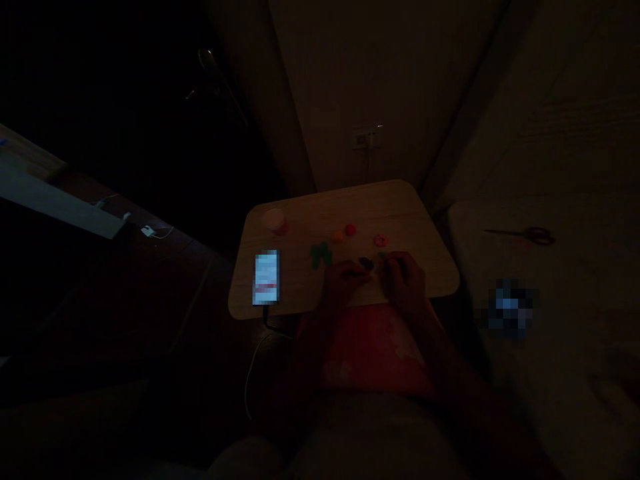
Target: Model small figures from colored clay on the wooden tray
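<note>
A lit phone (267, 277) lies on the table (400, 207), scissors (539, 235) well apart.

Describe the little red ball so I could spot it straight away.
Find the pale wooden table with the lit phone near its left edge. Beyond the two hands, look between the green pieces and the pink ring-like shape. The small, round, red ball sits just right of an orange lump, its color setting it apart.
</note>
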A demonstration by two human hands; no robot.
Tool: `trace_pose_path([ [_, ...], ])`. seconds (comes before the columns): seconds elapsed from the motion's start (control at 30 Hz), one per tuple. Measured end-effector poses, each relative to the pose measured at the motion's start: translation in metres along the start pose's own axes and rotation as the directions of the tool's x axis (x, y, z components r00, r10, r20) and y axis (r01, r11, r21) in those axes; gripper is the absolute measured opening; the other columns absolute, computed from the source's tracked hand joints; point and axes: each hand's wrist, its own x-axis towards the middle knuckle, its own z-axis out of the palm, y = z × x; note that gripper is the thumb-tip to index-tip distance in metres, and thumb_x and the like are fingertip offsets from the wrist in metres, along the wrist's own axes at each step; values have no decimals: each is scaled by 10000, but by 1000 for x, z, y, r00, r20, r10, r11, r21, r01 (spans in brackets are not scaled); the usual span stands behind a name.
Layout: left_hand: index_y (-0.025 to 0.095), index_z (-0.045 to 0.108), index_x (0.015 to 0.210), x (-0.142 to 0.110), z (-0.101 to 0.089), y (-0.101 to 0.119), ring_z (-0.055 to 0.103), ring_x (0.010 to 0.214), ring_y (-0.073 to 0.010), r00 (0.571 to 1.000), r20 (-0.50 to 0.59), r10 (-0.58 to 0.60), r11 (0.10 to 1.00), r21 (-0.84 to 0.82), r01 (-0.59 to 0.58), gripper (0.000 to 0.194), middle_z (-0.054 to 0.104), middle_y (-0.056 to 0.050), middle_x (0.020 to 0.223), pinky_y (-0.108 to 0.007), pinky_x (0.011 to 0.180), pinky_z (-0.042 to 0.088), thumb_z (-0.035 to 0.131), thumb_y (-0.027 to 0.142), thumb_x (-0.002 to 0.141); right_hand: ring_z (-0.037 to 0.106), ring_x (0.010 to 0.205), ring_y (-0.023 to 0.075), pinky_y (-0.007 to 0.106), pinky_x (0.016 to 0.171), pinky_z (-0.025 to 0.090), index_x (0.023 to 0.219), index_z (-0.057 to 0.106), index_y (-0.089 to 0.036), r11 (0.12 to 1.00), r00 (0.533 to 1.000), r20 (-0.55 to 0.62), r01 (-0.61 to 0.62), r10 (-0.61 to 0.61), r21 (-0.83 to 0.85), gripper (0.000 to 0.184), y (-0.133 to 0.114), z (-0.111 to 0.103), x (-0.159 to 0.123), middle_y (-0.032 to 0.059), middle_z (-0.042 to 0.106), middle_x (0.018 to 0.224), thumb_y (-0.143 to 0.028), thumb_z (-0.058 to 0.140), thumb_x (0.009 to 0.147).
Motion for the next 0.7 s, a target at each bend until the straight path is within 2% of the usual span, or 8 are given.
trace_pose_path([
  [0.07,161,689,592,-1,0,2,592,593,-125,1000,7,-27,999,-18,27,306,668,-6,609,-243,583,462,883,392,639,621,725,188,309,671,482,949,644,-213,1000,1000,-4,7,-7,-6,176,0,0,0,27,681,807,-345,530,970],
  [0.17,160,720,634,-2,0,4,546,528,-112,998,28,-48,999,-15,49,292,632,2,547,-239,542,437,782,410,770,624,734,187,308,678,486,958,645,-214,1000,1000,2,17,-17,-3,169,0,0,0,28,685,818,-336,529,969],
  [0.33,169,807,925,1,-3,3,668,696,-158,997,43,62,998,6,-62,262,763,-60,783,-293,720,548,662,387,900,621,717,186,299,655,484,942,640,-215,999,1000,0,20,-20,-25,172,-1,0,1,26,685,801,-334,519,968],
  [0.5,180,810,938,2,-3,1,712,839,-190,987,45,156,988,4,-157,248,781,-88,887,-332,837,567,692,393,888,629,739,193,304,673,491,940,641,-214,999,1000,2,27,-27,-34,180,1,0,1,29,691,808,-342,517,969],
  [0.6,174,809,895,1,-1,2,724,831,-195,996,9,94,995,-34,-93,231,791,-89,883,-329,823,576,745,389,839,630,762,195,305,687,493,949,642,-214,999,999,-1,35,-35,-32,182,1,0,0,31,692,823,-347,519,970],
  [0.7,172,802,953,0,1,3,737,806,-196,1000,3,-12,997,-78,13,263,803,-90,920,-326,783,588,777,385,800,626,755,195,308,683,491,953,645,-214,999,1000,0,26,-26,-22,183,1,1,1,34,694,829,-349,522,969],
])
